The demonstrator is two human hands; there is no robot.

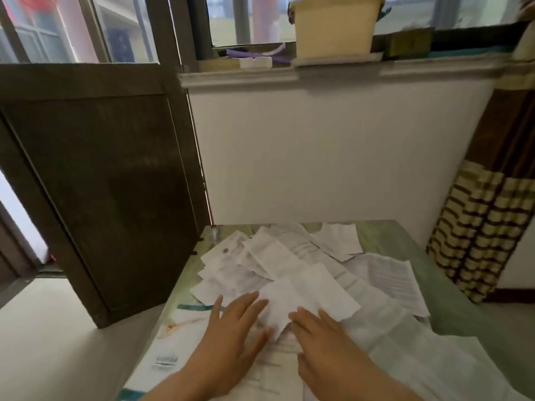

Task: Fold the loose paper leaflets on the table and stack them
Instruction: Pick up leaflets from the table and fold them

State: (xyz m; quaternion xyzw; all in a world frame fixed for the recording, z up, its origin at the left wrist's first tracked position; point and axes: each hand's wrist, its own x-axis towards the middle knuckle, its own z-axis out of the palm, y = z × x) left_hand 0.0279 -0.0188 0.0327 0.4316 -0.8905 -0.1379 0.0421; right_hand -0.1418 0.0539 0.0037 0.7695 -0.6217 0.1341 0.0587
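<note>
Several loose white paper leaflets [278, 261] lie in a jumbled heap over the green table [451, 302], some creased, some printed with fine text. My left hand [234, 334] lies flat with straight fingers on the papers at the near left of the heap. My right hand [321, 340] rests beside it, fingers stretched forward, touching the near edge of a long white leaflet [312, 296] that slants up to the right. Neither hand grips anything. Larger sheets [428, 360] spread out under and to the right of my right forearm.
A dark wooden door leaf [110, 180] stands open just left of the table's far corner. A white wall runs behind the table. Above it, a window sill carries a cream plastic tub [335, 27]. A brown patterned curtain [486, 221] hangs at the right.
</note>
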